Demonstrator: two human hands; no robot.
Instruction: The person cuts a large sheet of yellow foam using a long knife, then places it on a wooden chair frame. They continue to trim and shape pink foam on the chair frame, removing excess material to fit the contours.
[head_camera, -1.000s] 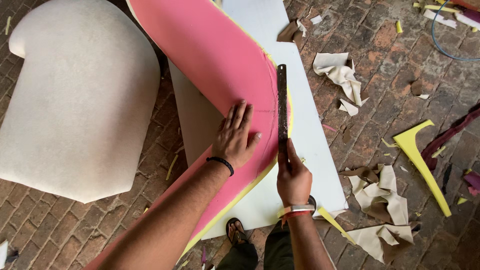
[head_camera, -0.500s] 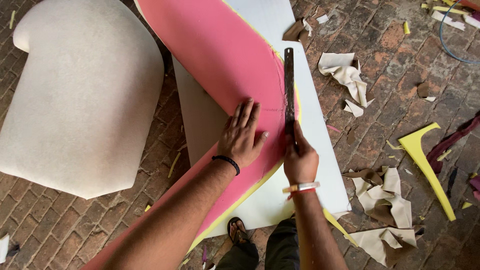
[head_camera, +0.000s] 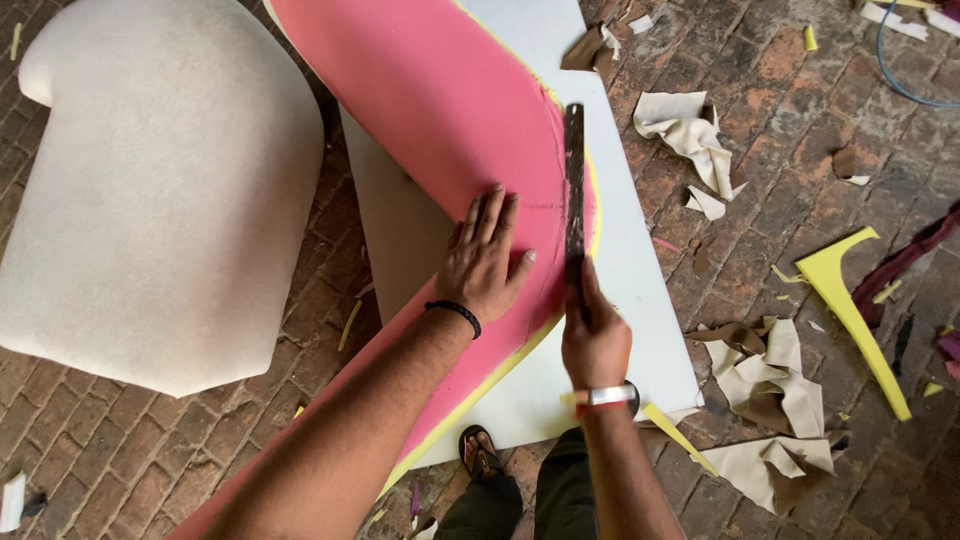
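Observation:
A curved pink foam sheet (head_camera: 440, 110) with a yellow layer along its edge lies over a white foam slab (head_camera: 640, 290) on the brick floor. My left hand (head_camera: 485, 258) presses flat on the pink foam, fingers spread, a black band at the wrist. My right hand (head_camera: 594, 335) grips the lower end of a long dark blade (head_camera: 574, 185), which runs up along the pink sheet's right edge next to the yellow strip. My sandalled foot (head_camera: 480, 452) stands at the slab's near edge.
A large cream upholstered chair piece (head_camera: 150, 190) lies to the left. Crumpled beige scraps (head_camera: 685, 125) and more paper pieces (head_camera: 770, 380) litter the bricks on the right. A yellow foam offcut (head_camera: 850, 300) and a blue cable (head_camera: 900, 70) lie farther right.
My right hand has slid the blade slightly up along the pink foam's edge. The left hand stays pressed on the foam. The view has shifted a little.

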